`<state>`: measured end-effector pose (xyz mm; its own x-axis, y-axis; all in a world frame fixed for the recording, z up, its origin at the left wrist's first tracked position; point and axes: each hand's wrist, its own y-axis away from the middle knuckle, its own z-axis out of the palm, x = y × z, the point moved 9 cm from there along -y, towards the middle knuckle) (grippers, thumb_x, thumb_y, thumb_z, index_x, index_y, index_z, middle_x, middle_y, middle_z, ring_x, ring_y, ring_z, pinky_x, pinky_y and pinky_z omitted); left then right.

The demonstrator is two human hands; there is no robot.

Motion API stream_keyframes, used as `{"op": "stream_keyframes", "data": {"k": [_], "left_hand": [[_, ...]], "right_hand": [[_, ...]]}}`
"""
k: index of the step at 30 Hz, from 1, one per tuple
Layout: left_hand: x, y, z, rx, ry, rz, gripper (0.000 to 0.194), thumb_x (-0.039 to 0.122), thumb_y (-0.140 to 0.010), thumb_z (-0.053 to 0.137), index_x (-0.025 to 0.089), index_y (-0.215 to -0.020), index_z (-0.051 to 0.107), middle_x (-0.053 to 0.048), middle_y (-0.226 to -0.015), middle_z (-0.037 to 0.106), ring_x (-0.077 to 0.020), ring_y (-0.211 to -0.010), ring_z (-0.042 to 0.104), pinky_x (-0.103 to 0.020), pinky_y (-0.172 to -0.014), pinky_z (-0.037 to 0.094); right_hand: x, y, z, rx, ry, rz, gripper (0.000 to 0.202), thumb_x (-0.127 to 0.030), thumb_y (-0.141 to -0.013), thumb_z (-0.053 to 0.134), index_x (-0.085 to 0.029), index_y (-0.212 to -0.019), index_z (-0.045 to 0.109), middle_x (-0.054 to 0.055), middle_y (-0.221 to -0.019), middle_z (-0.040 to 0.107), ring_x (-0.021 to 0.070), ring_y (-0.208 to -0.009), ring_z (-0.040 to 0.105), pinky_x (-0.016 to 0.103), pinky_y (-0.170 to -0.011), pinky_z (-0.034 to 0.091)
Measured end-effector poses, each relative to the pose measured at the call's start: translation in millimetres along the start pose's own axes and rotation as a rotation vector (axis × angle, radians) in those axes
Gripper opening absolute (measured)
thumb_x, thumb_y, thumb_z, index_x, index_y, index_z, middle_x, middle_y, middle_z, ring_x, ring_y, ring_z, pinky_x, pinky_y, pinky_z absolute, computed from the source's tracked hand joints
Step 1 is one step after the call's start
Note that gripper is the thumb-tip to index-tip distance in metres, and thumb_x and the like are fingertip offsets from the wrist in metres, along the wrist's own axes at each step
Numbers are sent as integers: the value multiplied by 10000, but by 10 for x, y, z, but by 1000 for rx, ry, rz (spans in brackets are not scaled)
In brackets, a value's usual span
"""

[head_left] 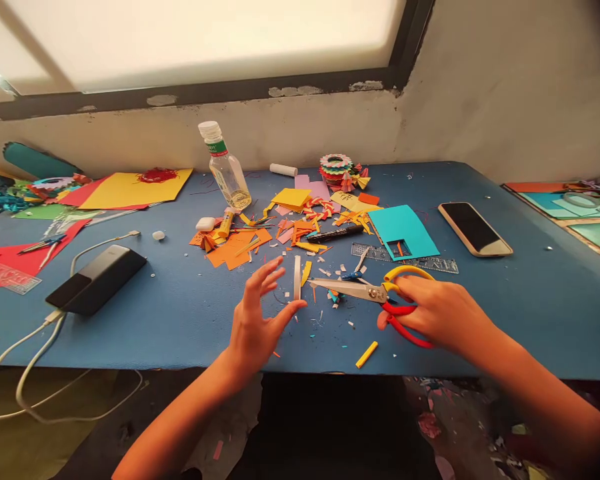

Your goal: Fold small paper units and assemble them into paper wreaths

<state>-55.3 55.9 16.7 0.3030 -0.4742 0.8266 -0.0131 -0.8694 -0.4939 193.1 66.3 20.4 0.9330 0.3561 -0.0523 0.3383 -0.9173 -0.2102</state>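
My right hand (435,307) grips a pair of scissors (355,288) with one yellow and one red handle. The blades point left and look closed or nearly so. My left hand (260,310) is held open over the table's front part, thumb and fingers spread apart. A narrow white strip (297,277) stands just beyond my left thumb tip; whether the thumb touches it I cannot tell. Between that strip and the scissor tips lies a small yellow paper piece (306,273). Closer to the table edge is a folded yellow strip (367,355).
Orange paper scraps (237,250), a black marker (335,233), a blue paper sheet (405,227) and a clear ruler (443,265) lie beyond my hands. A bottle (227,170) stands behind. A phone (475,229) is at right, a black device (97,277) with white cables at left.
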Motion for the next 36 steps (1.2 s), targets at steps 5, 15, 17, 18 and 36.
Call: {"op": "stream_keyframes", "data": {"k": [5,15,17,18,36], "left_hand": [[199,-48,206,23,222,-50,534,181,-730,745,252,-1180,467,-31,-1061,663,-175,-986,637,-345,-901,518],[189,-46,587,-124,507,-341,545,202,-708,753,243,-1162,455,4,-882,636,-130,-771,643,-212,-611,567],[201,-45,621,-128,520,-349,577,205,-702,753,246,-1179,430,-7,-931,630,-130,-765,642,-210,-581,573],[202,-48,638,-122,525,-355,577,212,-707,747,245,-1184,424,-1,-914,622,-127,-746,638,-210,-565,576],[-277,-579,724,-254,106,-339,505,279,-763,663,190,-1200,427,-6,-888,625,-116,-769,582,-236,-665,480]], "right_hand": [[-86,158,-103,170,17,-11,552,-741,-770,418,-219,-600,472,6,-556,561,147,-462,514,267,-459,287],[-6,384,-180,234,33,8,545,-700,-825,378,-206,-644,519,18,-583,613,156,-477,558,271,-452,298],[36,420,-160,226,32,22,536,-695,-825,386,-206,-661,532,16,-590,617,158,-484,568,271,-456,308],[57,440,-146,224,29,29,530,-693,-822,395,-206,-672,539,14,-595,619,159,-486,571,271,-455,311],[1711,491,156,-84,-26,624,575,-607,-799,468,-171,-1167,541,157,-1031,683,325,-796,658,349,-567,438]]}}
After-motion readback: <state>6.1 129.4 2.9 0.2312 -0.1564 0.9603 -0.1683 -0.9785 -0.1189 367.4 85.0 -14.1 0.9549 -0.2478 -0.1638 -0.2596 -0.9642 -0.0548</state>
